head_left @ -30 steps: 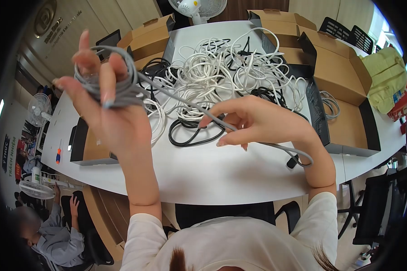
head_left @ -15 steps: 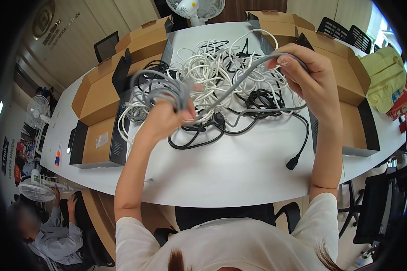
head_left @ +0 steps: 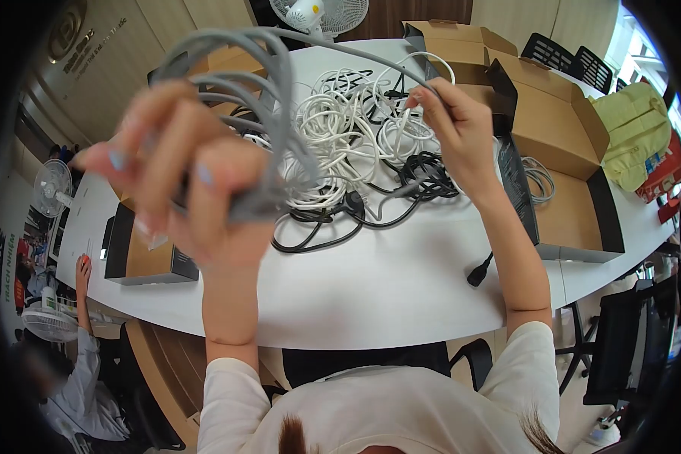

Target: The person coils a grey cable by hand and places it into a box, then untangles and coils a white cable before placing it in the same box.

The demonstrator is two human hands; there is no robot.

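Above the tabletop (head_left: 371, 295), the grey cable (head_left: 281, 98) is looped in coils about the raised left hand (head_left: 197, 174); whether its blurred grip is closed cannot be told. The cable's strand is clamped between the right hand's (head_left: 461, 136) thumb and fingers. Below, white cables (head_left: 325, 117) and black cables (head_left: 431, 181) are tangled. Rightward, 1 grey coil (head_left: 541, 180) is held in an open box (head_left: 575, 216).

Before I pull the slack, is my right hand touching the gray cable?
Touching. The head view shows the gray cable running straight into the right hand, gripped at the thumb and bent fingers with no gap.
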